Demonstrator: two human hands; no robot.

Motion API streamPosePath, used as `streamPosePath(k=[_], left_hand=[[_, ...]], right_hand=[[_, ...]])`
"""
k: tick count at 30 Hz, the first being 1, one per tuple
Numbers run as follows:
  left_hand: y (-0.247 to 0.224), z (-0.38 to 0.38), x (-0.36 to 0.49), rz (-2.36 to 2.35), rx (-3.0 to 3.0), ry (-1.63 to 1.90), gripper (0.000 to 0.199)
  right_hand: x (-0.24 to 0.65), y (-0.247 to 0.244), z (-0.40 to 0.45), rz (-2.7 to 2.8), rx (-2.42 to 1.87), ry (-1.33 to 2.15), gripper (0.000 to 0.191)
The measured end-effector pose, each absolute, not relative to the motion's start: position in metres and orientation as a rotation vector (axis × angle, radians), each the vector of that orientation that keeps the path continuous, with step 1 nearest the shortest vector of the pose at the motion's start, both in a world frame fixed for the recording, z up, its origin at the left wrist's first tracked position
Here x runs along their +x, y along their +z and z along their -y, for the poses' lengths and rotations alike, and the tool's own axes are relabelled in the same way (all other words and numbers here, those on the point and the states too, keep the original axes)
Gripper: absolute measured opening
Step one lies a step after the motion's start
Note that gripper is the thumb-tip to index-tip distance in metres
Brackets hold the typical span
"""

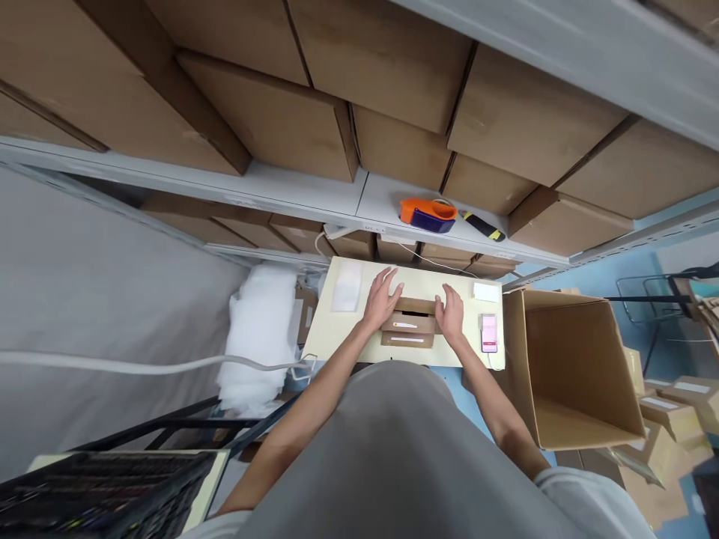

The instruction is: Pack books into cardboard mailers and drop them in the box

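Observation:
A small brown cardboard box [409, 323] with a white label lies on the pale yellow table [326, 329], its top flaps partly apart over a dark slot. My left hand [381, 299] is at the box's left side, fingers spread and pointing away from me. On the box's right side is my right hand [450, 313], its fingers apart too. Neither hand holds anything. Whether the fingers touch the cardboard is too small to tell.
A phone [488, 333] and a white item [486, 292] lie on the table's right; a white sheet [347, 286] lies left. A large open carton [578, 367] stands right. Above, a shelf [314, 191] holds boxes, an orange tape dispenser [428, 215] and a knife [483, 225]. White wrap [261, 329] stands left.

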State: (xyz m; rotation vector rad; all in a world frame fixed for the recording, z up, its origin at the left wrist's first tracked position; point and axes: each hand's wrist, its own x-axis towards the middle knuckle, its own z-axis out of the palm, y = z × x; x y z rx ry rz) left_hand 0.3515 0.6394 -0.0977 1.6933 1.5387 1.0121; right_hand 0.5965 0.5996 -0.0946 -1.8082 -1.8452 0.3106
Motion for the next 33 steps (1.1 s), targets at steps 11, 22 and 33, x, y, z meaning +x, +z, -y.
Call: streamPosePath(k=[11,22,33], left_hand=[[0.059,-0.732,0.393,-1.386,1.842,1.587,0.059],[0.026,-0.692,0.385,-1.389,1.611,1.628,0.034],[0.022,-0.602,0.381,-1.178,1.181,1.722,0.039]], right_hand=[[0.565,0.047,-0.82,2.348,-1.589,0.04,0.058],[0.564,0.058,-0.804,2.523,-1.646,0.061,0.048],[0.522,0.079,-0.623,2.193,-1.191,0.302,0.05]])
